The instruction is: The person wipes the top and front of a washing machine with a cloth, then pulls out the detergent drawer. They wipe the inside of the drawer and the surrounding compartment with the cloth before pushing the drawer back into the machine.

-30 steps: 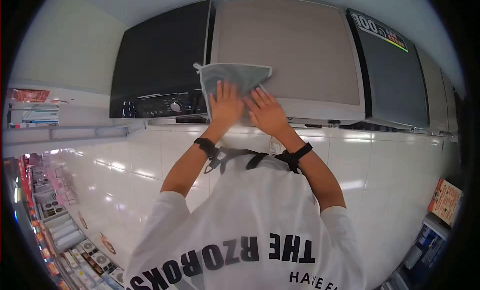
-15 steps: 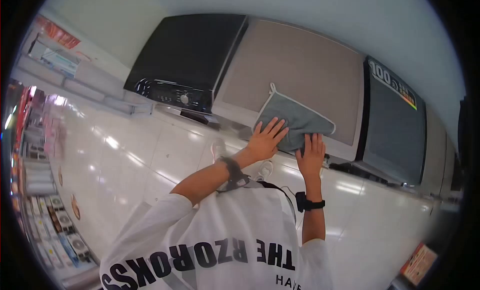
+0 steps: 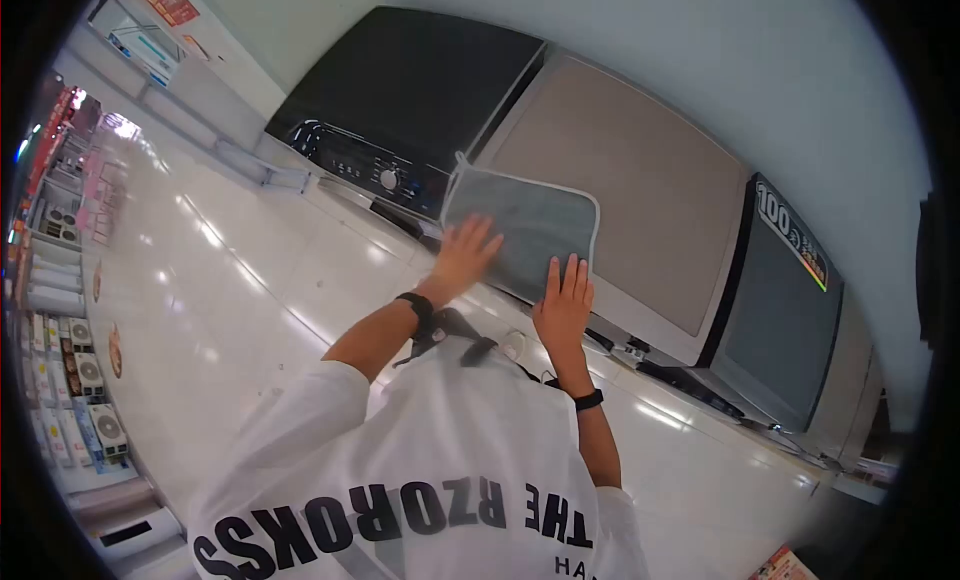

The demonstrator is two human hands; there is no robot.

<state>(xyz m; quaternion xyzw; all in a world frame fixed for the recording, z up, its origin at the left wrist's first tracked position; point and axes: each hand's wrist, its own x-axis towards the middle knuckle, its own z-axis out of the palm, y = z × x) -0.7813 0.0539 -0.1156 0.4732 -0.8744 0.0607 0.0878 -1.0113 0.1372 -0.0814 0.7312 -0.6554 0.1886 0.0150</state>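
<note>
A grey-green cloth (image 3: 535, 218) with a pale edge and a small loop at one corner lies spread on the front left part of a beige-topped appliance (image 3: 625, 170). My left hand (image 3: 467, 255) rests at the cloth's left front edge, fingers spread and slightly smeared by motion. On the cloth's right front corner, my right hand (image 3: 565, 302) lies flat with fingers stretched out. A black band circles each wrist. Left of the cloth stands a black appliance (image 3: 420, 80) with a front control panel and a silver knob (image 3: 390, 179).
A dark grey appliance (image 3: 785, 300) with a "100" sticker (image 3: 790, 230) stands to the right. Behind the row rises a pale wall (image 3: 680, 60). Shiny tiled floor (image 3: 230, 280) stretches left towards shelves (image 3: 75, 370) with boxed goods. A grey rail (image 3: 200, 130) runs at upper left.
Both hands have moved left along the beige top with the cloth, which now lies flatter and nearer the black appliance. The camera view has turned somewhat.
</note>
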